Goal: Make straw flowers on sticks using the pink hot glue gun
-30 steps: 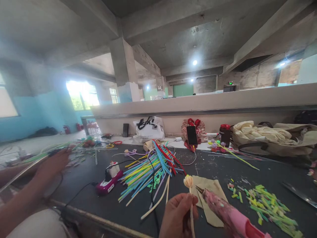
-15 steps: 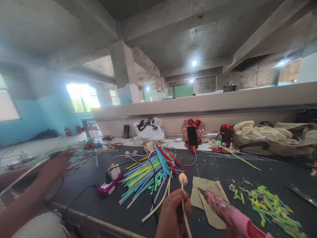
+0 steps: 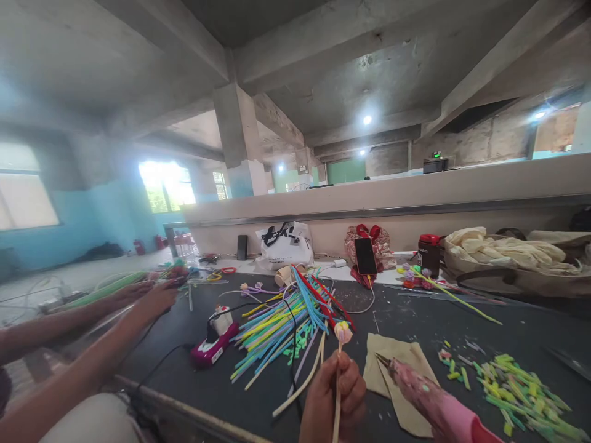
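Observation:
At the bottom centre my left hand (image 3: 333, 394) is closed round a pale pipe-cleaner flower (image 3: 342, 332), held upright by its stem. Its small head, pink with yellow on top, stands above my thumb and fingers. Just right of it a pink glue gun (image 3: 431, 394) points its metal nozzle over a piece of beige cardboard (image 3: 418, 357); its rear end runs off the lower edge. My right hand is not visible. Behind my left hand lies a heap of coloured pipe cleaners (image 3: 277, 332).
Cut pipe-cleaner pieces (image 3: 521, 391) lie at right. A purple power strip (image 3: 215, 344) with black cables sits left of the heap. A phone (image 3: 365, 256), a white bag (image 3: 286, 246) and a bottle (image 3: 429, 255) line the back. At left another person's arms (image 3: 133, 326) reach over the table.
The flower has turned in my left hand: its head showed mostly cream before and shows pink and yellow now. The view has shifted slightly left. The other person's hands appear farther right.

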Demonstrator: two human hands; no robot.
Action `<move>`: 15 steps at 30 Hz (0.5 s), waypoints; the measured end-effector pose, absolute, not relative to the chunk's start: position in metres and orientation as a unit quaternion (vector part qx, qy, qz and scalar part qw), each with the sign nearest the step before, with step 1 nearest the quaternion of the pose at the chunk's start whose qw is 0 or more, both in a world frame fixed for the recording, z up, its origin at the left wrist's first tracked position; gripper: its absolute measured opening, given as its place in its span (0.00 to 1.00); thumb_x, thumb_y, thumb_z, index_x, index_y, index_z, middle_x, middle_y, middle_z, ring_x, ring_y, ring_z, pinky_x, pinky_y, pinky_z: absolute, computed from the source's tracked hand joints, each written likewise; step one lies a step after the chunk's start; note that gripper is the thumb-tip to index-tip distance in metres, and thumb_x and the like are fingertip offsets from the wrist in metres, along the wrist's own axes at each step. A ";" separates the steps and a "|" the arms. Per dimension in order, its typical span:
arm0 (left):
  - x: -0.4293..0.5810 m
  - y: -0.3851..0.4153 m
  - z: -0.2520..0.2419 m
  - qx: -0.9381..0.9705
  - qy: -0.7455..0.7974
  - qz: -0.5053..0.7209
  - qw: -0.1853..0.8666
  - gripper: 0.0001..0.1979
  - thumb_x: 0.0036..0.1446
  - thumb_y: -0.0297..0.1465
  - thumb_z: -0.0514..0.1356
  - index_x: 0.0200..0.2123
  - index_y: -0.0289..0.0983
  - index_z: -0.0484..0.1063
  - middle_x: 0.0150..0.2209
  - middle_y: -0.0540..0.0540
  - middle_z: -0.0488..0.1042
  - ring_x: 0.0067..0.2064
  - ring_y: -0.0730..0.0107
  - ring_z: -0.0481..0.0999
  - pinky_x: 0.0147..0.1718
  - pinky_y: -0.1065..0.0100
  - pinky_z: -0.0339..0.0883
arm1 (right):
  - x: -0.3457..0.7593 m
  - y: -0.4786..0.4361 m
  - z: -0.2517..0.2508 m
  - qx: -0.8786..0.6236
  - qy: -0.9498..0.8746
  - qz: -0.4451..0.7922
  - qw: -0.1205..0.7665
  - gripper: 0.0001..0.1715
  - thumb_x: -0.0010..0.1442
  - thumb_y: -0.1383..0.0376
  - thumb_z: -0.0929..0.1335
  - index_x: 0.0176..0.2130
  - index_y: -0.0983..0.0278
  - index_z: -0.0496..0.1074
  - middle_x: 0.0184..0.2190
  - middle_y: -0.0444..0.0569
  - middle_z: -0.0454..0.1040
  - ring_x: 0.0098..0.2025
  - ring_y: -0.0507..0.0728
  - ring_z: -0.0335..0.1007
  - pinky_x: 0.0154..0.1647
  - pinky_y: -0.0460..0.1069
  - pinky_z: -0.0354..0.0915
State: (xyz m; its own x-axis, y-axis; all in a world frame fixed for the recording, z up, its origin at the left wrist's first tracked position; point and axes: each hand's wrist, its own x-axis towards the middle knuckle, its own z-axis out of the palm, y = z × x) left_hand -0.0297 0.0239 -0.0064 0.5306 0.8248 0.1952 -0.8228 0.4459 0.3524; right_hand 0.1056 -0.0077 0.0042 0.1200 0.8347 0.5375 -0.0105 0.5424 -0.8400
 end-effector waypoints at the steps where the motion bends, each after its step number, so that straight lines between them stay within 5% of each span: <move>1: -0.029 0.024 -0.007 0.210 -0.004 0.480 0.852 0.11 0.43 0.35 0.64 0.21 0.34 0.68 0.15 0.57 0.55 0.14 0.85 0.47 0.09 0.83 0.41 | 0.104 -0.009 0.006 -0.358 -0.579 0.324 0.657 0.06 0.51 0.67 0.68 0.27 0.61 0.77 0.26 0.43 0.79 0.37 0.64 0.74 0.44 0.54 0.68; 7: -0.027 0.025 -0.013 0.232 -0.019 0.459 0.858 0.13 0.45 0.36 0.62 0.19 0.35 0.63 0.15 0.58 0.51 0.14 0.84 0.46 0.09 0.83 0.42 | 0.100 -0.016 0.009 -0.356 -0.578 0.337 0.652 0.13 0.59 0.59 0.63 0.34 0.64 0.74 0.34 0.45 0.76 0.40 0.60 0.72 0.43 0.56 0.68; 15: -0.021 0.017 -0.005 0.253 0.159 0.498 0.814 0.15 0.35 0.38 0.66 0.19 0.34 0.67 0.12 0.57 0.60 0.11 0.86 0.52 0.08 0.81 0.40 | 0.102 -0.007 0.000 -0.349 -0.555 0.355 0.666 0.04 0.49 0.67 0.69 0.28 0.63 0.77 0.26 0.46 0.79 0.36 0.62 0.74 0.45 0.54 0.67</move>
State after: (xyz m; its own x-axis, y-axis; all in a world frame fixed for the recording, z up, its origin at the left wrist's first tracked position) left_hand -0.0214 0.0165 -0.0047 0.4539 0.8910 -0.0071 -0.7298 0.3763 0.5707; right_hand 0.1023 -0.0069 0.0002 0.1312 0.8608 0.4918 -0.0851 0.5040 -0.8595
